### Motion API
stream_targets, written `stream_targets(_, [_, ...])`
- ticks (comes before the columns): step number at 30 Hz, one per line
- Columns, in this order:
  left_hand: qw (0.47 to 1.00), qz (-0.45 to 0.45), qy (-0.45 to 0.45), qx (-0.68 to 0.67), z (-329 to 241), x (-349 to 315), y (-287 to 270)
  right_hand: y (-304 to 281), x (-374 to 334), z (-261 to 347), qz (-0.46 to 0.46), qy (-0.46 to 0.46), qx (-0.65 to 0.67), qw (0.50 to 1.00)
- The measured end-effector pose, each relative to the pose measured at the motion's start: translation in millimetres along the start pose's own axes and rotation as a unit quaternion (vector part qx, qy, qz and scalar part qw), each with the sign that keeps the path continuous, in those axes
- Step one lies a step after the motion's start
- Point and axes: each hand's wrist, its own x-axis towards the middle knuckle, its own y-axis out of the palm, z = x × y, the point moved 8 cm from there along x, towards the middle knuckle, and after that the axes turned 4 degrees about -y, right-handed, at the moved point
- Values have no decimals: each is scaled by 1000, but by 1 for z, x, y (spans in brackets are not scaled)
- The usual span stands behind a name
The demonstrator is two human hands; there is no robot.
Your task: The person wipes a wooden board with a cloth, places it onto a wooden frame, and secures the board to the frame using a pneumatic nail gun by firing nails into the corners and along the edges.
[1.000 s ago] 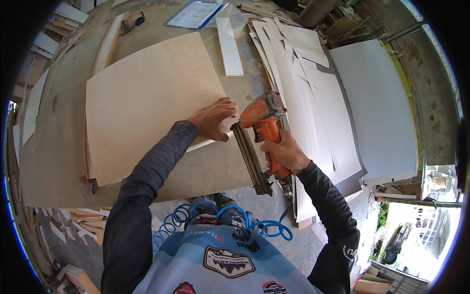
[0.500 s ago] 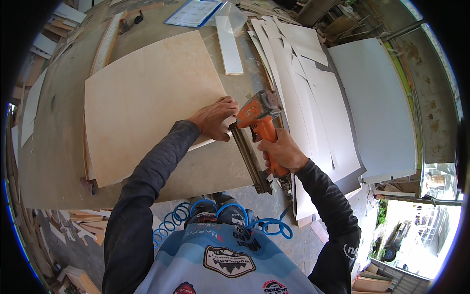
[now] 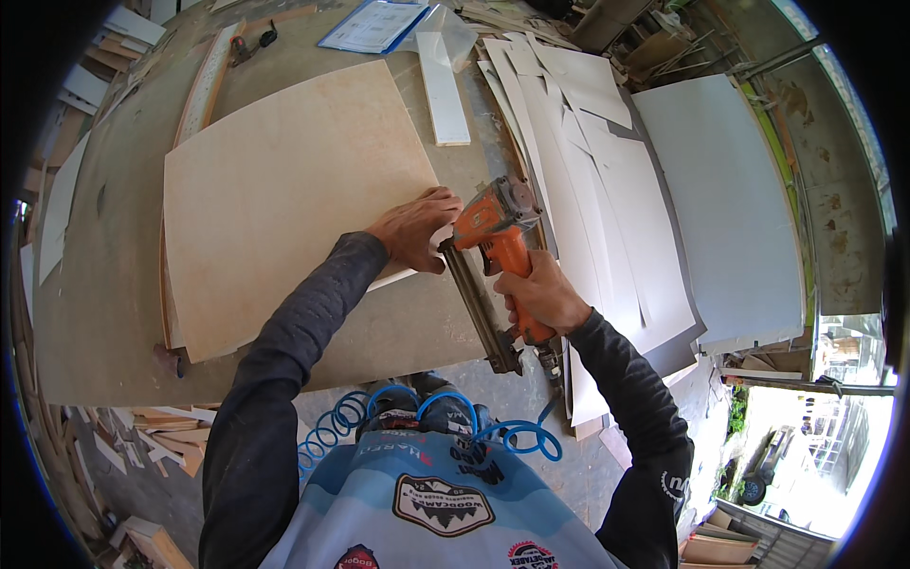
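Note:
A pale plywood panel (image 3: 294, 199) lies on the workbench, its right edge toward the nail gun. My left hand (image 3: 417, 228) grips this edge near the lower right corner, fingers curled over it. In my right hand (image 3: 545, 294) is an orange pneumatic nail gun (image 3: 498, 223), fingers wrapped round its handle. The gun's nose sits right beside my left hand at the panel's edge; whether it touches the wood is hard to make out. Its long magazine slants down toward me. Under the panel's near edge, a strip of another pale board shows.
A coiled blue air hose (image 3: 346, 417) hangs before my body. Beyond the panel are a white board strip (image 3: 443, 90), a clipboard (image 3: 374, 24) and a tape measure (image 3: 268, 35). White sheets (image 3: 607, 199) lie to the right, offcuts (image 3: 171, 441) under the bench at left.
The nail gun and my right hand have shifted slightly left, closer to the panel's edge. My left hand and the panel stay where they were.

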Motion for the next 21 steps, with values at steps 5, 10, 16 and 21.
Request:
stream_targets(5, [1000,-7,9,9,-3,2,-1,0,-2,-1,-4,-2,-5,1000])
stream_targets(10, [1000,-10,10,10,-5,0,-2,2,0,-1,-1,-13,-17,1000])
stream_targets(16, [1000,15,-9,14,-1,0,0,2,-4,-2,-11,-13,-12,1000])
stream_targets(21, [998,-22,10,52,-3,-7,-3,-4,-33,-27,-73,-21,48,996])
